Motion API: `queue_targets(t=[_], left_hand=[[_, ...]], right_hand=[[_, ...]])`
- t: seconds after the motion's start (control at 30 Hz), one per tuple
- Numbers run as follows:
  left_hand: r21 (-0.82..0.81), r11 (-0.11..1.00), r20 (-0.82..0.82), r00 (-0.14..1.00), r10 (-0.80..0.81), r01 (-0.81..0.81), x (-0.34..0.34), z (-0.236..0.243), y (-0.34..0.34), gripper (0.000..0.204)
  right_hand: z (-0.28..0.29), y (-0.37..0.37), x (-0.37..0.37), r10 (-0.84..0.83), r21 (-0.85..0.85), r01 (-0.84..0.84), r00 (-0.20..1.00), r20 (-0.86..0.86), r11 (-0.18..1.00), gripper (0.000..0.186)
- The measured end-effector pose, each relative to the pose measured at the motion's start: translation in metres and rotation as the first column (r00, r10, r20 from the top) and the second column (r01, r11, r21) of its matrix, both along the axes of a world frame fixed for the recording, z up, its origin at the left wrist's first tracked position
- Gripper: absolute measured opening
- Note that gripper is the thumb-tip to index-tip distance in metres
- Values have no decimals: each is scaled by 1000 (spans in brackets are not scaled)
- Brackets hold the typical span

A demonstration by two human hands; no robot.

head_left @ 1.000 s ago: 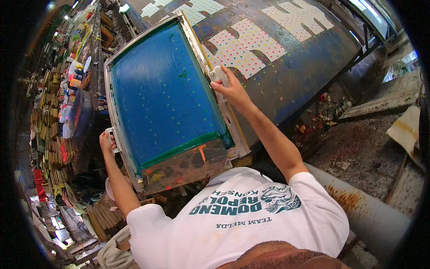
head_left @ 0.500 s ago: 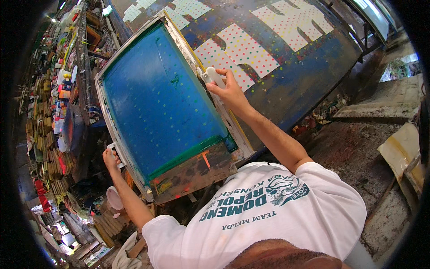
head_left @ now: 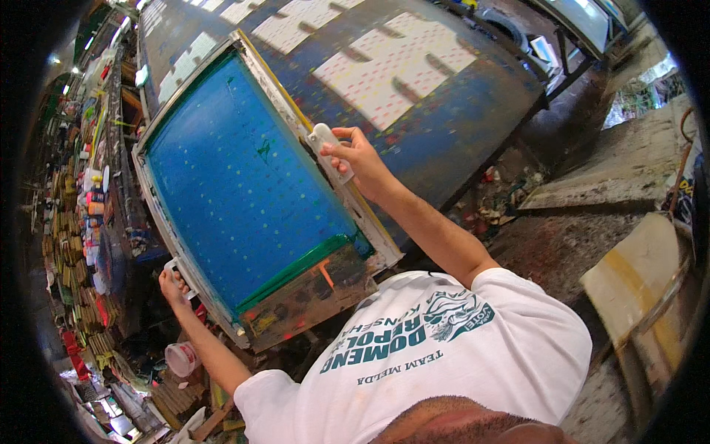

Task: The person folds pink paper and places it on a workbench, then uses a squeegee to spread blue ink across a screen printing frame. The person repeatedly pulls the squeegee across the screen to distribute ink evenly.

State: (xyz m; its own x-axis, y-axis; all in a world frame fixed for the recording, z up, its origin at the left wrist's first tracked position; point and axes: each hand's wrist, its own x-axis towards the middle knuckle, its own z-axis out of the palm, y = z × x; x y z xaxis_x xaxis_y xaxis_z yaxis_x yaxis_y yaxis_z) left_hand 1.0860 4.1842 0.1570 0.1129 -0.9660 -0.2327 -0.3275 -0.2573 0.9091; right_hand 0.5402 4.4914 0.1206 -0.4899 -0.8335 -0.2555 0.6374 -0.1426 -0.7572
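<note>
A wooden-edged printing screen (head_left: 222, 177) with blue mesh, pale dots and a thick green ink band along its near end lies tilted across the view over a long dark table (head_left: 473, 148). My left hand (head_left: 174, 288) is closed on a white handle (head_left: 190, 290) on the screen's left side. My right hand (head_left: 353, 157) grips the white handle (head_left: 322, 138) on its right side, thumb and fingers wrapped round it. Beyond the screen, white cut pieces (head_left: 377, 66) with coloured dots lie on the table, slightly blurred.
Bottles and pots (head_left: 95, 200) crowd the left, along with stacks of wood strips (head_left: 74, 259). A pink tub (head_left: 181, 359) is below my left forearm. At right are concrete ledges (head_left: 592, 170) and a leaning pale board (head_left: 621, 274); metal bars border the table's far right.
The screen and both hands have shifted left and a little down in the view, with more table and printed pieces showing beyond. My grip on both handles is the same.
</note>
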Motion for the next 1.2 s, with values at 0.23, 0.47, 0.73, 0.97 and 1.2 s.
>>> queue_targets(t=[0.23, 0.47, 0.73, 0.97, 1.2], left_hand=[[5, 991, -91, 987, -131, 132, -211, 35, 37, 19], [20, 962, -102, 958, -268, 272, -423, 11, 58, 23], [55, 915, -63, 916, -396, 400, -612, -20, 75, 24], [36, 944, -114, 940, -321, 327, -736, -52, 115, 25], [58, 973, -158, 965, -210, 222, -838, -70, 166, 25]], right_hand=[[44, 103, -176, -80, -35, 78, 995, -66, 996, 70], [62, 205, -330, -236, -21, 236, 971, -34, 972, 66], [39, 274, -474, -316, 17, 318, 947, -48, 948, 65], [47, 261, -651, -159, -70, 151, 979, -128, 986, 65], [50, 236, -790, -75, 20, 83, 961, -266, 996, 69]])
